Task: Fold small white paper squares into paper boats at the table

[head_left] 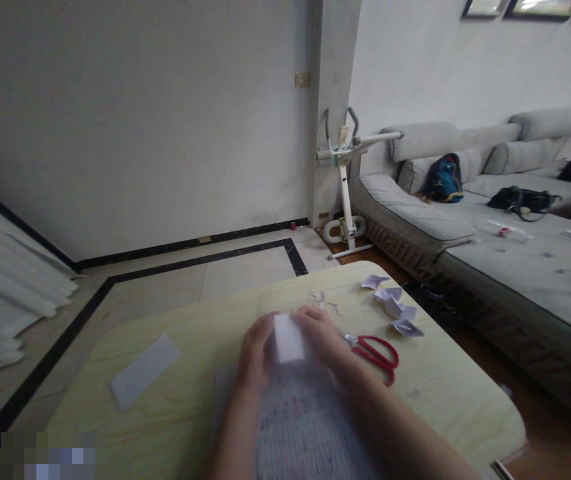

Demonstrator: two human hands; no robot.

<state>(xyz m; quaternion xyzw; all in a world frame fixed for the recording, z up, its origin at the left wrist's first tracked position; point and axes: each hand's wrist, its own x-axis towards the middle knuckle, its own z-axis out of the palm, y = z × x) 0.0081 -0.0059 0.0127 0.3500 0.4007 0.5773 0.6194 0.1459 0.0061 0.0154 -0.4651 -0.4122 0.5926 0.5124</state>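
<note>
Between my two hands is a small folded piece of white paper (289,339), blurred by motion. My left hand (257,350) grips its left edge, and my right hand (321,333) closes on its right edge. Below them lies a lined sheet (310,427) covered in writing. Red-handled scissors (378,357) rest just right of my right hand, their blades partly hidden behind it. Several folded paper boats (395,307) stand near the table's far right corner. A flat strip of white paper (145,371) lies off to the left.
Thin paper scraps (322,300) are scattered beyond my hands on the pale wooden table (190,427). Past the table's right edge stands a grey sofa (515,267) with a blue backpack (445,179) and a black bag (522,200). An exercise machine (346,193) is by the wall.
</note>
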